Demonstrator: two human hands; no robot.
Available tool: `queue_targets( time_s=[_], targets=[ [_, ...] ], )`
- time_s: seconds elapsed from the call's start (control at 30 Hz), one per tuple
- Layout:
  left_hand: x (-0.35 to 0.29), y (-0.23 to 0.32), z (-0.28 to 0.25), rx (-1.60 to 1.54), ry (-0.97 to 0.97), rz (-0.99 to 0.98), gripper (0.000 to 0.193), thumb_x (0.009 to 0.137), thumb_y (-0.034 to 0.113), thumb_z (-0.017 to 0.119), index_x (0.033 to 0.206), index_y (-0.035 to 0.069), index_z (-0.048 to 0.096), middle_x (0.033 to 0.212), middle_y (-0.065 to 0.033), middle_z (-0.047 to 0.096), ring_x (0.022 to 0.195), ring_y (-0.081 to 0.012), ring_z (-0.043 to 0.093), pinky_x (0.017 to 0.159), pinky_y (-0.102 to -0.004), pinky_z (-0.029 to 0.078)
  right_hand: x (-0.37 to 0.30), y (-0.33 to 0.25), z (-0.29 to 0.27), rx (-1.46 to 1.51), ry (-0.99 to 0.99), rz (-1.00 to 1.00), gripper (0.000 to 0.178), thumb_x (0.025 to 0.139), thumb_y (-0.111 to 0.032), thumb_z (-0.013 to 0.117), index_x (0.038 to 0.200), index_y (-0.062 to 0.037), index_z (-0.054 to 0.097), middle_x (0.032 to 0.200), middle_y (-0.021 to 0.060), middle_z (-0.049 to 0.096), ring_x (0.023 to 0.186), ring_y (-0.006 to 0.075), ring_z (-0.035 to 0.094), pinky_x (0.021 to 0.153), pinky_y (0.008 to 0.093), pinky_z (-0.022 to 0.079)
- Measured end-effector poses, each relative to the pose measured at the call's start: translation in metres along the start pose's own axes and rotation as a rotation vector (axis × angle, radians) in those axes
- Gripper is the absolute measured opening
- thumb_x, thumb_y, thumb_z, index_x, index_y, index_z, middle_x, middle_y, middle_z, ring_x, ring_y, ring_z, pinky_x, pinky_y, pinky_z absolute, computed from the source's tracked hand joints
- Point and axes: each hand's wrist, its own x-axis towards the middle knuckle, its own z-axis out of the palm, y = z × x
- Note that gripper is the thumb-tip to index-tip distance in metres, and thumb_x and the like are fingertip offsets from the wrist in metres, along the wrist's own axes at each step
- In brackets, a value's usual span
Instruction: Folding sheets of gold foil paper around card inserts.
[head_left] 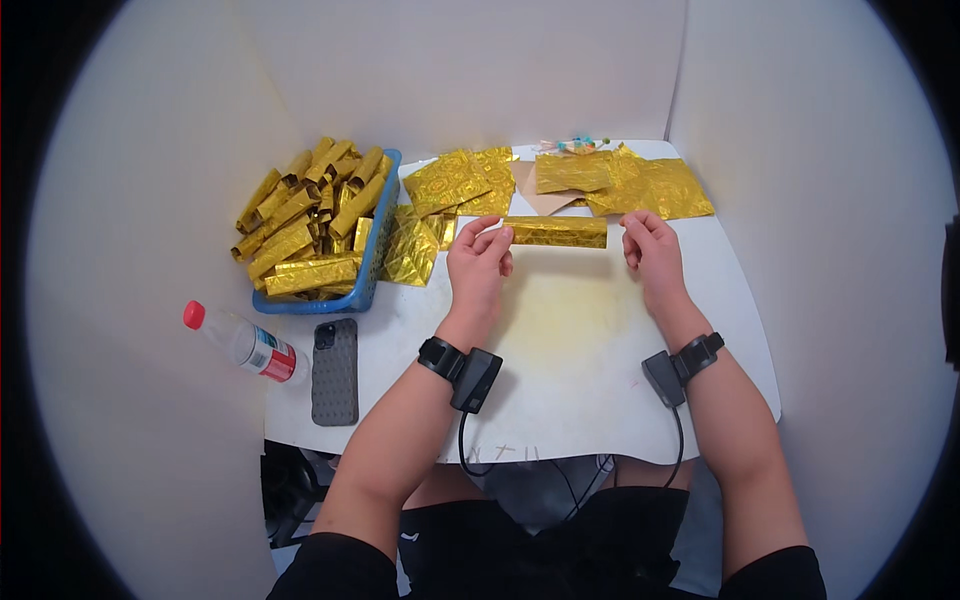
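By left hand (480,264), gold tube (557,232) gripped at left end, held above surface (560,390). Right hand (656,256) curled beside tube's right end; whether closed cannot be told. Beyond, gold sheets (650,190) spread; at left, blue basket (374,262) piled with gold rolls (290,235).

A work booth (840,220): pale walls (480,80) enclose a table (570,380).

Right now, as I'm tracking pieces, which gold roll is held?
The roll in the left hand; the other rolls lie piled in the blue basket.
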Motion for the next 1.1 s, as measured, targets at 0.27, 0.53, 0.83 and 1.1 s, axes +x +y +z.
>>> queue_targets(
  time_s=[0.27, 0.53, 0.83, 1.1],
  targets=[
    [-0.001, -0.001, 0.004, -0.037, 0.011, -0.029, 0.037, 0.100, 0.007, 0.073, 0.134, 0.003, 0.059, 0.093, -0.0021, 0.071, 0.064, -0.0086, 0.058, 0.056, -0.0247, 0.045, -0.009, -0.007, 0.012, -0.060, -0.127, -0.020, 0.017, 0.104, -0.023, 0.068, 0.102, -0.0054, 0.071, 0.074, -0.0038, 0.063, 0.056, 0.0015, 0.046, 0.051, 0.0194, 0.035],
    [-0.008, 0.011, 0.010, 0.094, -0.012, -0.072, 0.028, 0.101, 0.013, 0.071, 0.127, 0.004, 0.066, 0.091, -0.0024, 0.069, 0.065, -0.0086, 0.058, 0.057, -0.0246, 0.046, -0.007, -0.007, 0.001, -0.054, -0.131, -0.043, 0.015, 0.105, -0.018, 0.064, 0.096, -0.0065, 0.069, 0.076, -0.0007, 0.066, 0.058, 0.0043, 0.054, 0.054, 0.0218, 0.041],
    [-0.009, 0.018, 0.008, 0.291, -0.432, -0.180, 0.025, 0.106, 0.022, 0.061, 0.121, 0.004, 0.072, 0.091, 0.0020, 0.064, 0.069, -0.0052, 0.056, 0.061, -0.0241, 0.047, -0.018, -0.015, 0.007, -0.052, -0.626, 0.406, 0.013, 0.101, -0.015, 0.062, 0.094, -0.0058, 0.069, 0.074, -0.0025, 0.061, 0.066, 0.0059, 0.057, 0.058, 0.0226, 0.044],
    [-0.017, 0.017, 0.010, 0.508, -0.730, -0.268, 0.020, 0.105, 0.025, 0.063, 0.096, 0.009, 0.070, 0.073, 0.0088, 0.051, 0.069, -0.0039, 0.045, 0.064, -0.0217, 0.037, -0.016, -0.012, 0.010, -0.165, -0.728, 0.349, 0.015, 0.101, -0.017, 0.064, 0.095, -0.0058, 0.072, 0.072, -0.0038, 0.060, 0.064, 0.0046, 0.054, 0.058, 0.0220, 0.043]
  ],
)
